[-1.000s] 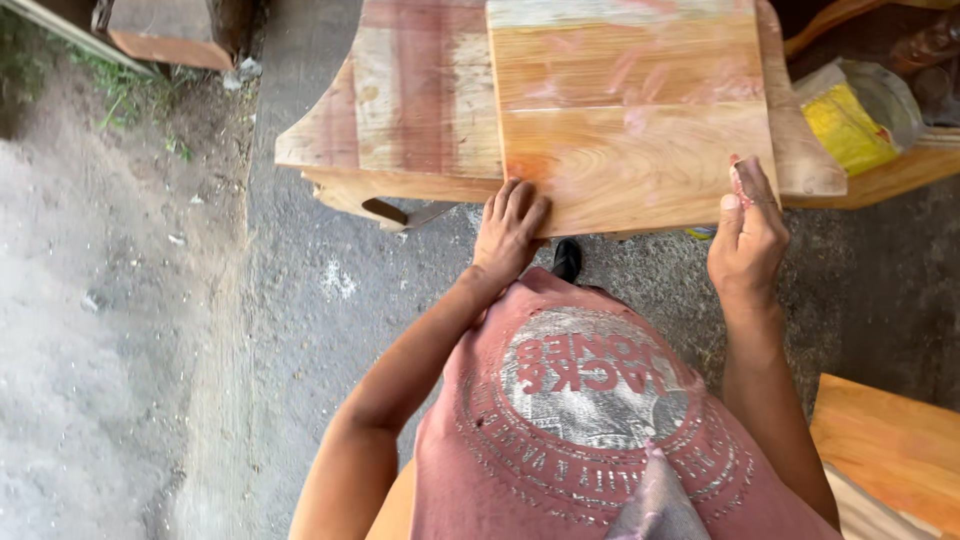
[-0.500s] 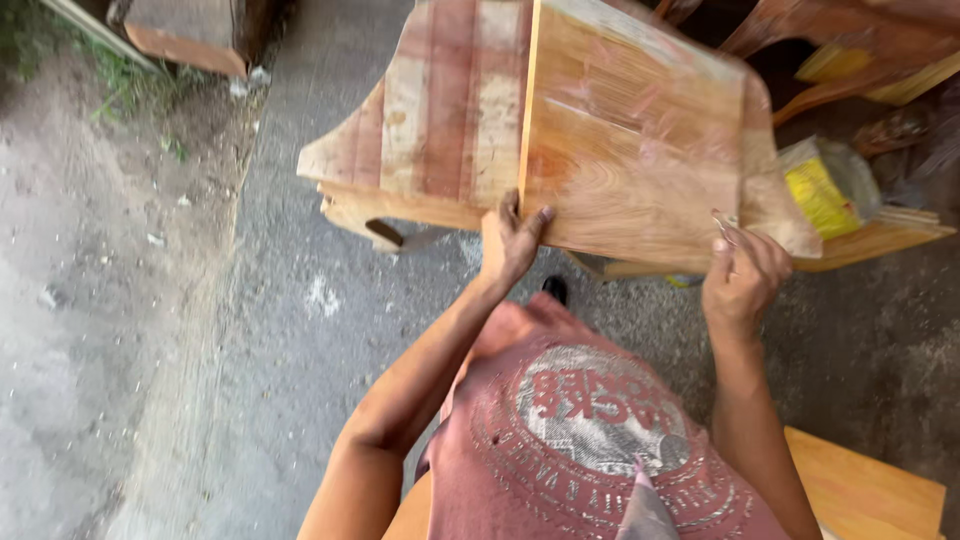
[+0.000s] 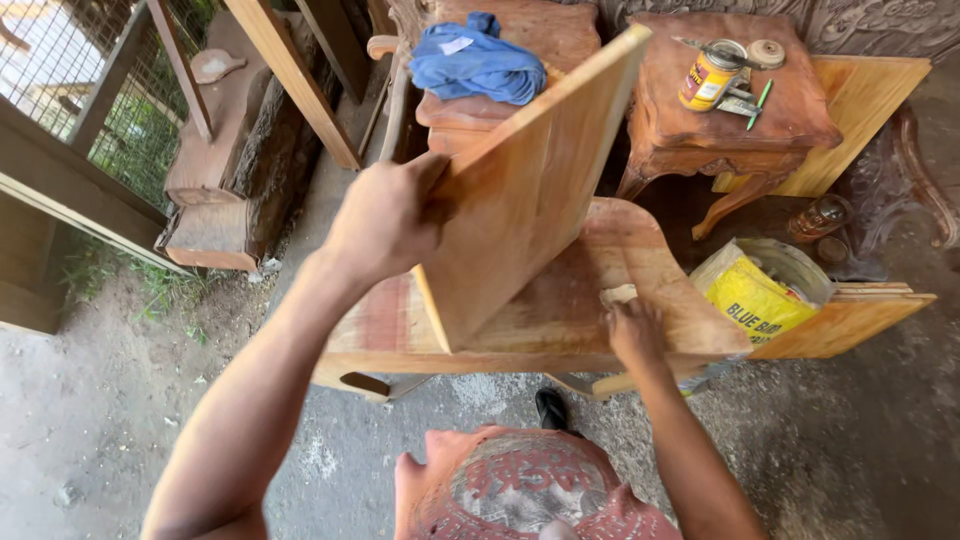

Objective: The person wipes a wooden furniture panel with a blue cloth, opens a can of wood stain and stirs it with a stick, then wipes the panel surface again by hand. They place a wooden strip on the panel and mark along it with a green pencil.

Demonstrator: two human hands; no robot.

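Right hand [image 3: 632, 330] is being pressed, clenched on a pale scrap [image 3: 617, 295], against the low wooden bench [image 3: 560, 320] at the near side. Left hand [image 3: 385, 215] is being clamped on the wooden board [image 3: 540, 170], tilted on edge above the bench. Farther right, a yellow can [image 3: 706, 76] is being carried by a carved table [image 3: 780, 115].

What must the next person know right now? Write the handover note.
Left hand: fingers clamped on the upper edge of the wooden board.
Right hand: pinches a pale scrap, low on the wooden bench.
Board: tilted up on its lower edge on the bench.
Done: board stands on edge, not flat.
Left: board not set down; it probably needs holding.
Nearby: blue cloth, can.
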